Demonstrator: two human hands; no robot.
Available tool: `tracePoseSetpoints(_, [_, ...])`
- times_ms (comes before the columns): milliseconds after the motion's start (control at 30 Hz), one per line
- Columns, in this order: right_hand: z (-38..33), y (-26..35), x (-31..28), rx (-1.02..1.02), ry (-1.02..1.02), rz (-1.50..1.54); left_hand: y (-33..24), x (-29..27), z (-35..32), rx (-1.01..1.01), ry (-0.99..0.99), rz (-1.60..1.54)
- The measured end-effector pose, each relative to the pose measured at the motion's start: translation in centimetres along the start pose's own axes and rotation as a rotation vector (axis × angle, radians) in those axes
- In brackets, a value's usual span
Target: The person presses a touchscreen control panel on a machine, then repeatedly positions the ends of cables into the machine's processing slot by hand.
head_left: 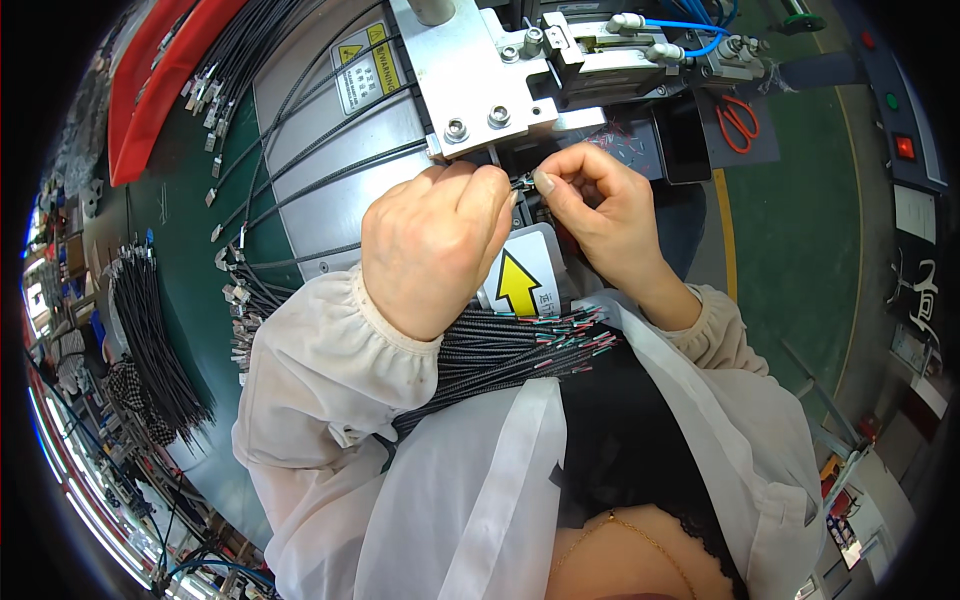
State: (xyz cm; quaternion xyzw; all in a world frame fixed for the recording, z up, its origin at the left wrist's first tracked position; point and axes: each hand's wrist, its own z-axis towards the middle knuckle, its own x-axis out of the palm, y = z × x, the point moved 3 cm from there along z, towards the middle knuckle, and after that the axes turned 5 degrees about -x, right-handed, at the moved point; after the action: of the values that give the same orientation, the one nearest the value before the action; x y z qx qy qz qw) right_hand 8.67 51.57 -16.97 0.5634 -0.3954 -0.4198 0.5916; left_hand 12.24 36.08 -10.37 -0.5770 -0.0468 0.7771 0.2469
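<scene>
My left hand (430,250) is closed, its back toward me, in front of the machine's metal block (470,75). Its fingertips and whatever they hold are hidden. Beside it, the thumb and forefinger of my right hand (605,215) pinch a small cable end (524,182) with a metallic glint. That end sits between both hands, just below the block; its details are too small to tell. Below my wrists lies a bundle of black braided cables (490,345), their thin red and green wire tips pointing right. A plate with a yellow arrow (517,283) stands between my forearms.
More black cables with metal connectors (240,295) fan out on the left. A red bin (150,95) stands behind them. Another cable bundle (150,320) lies far left. At right are red-handled scissors (738,124), a dark tray (682,145) and blue air hoses (690,28).
</scene>
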Motion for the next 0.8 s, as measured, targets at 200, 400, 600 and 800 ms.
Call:
tracePoseSetpoints(200, [0.07, 0.14, 0.04, -0.028, -0.019, -0.084, 0.09, 0.24, 0.09, 0.007, 0.002, -0.008])
tracePoseSetpoints(400, [-0.02, -0.08, 0.00, -0.054, -0.025, -0.093, 0.09, 0.33, 0.16, 0.009, 0.001, -0.002])
tracePoseSetpoints(600, [-0.02, -0.48, 0.11, -0.082, -0.034, -0.094, -0.05, 0.24, 0.19, 0.008, 0.002, 0.025])
tracePoseSetpoints(800, [0.17, -0.17, 0.21, -0.088, -0.054, -0.067, -0.02, 0.30, 0.31, -0.002, 0.005, 0.032])
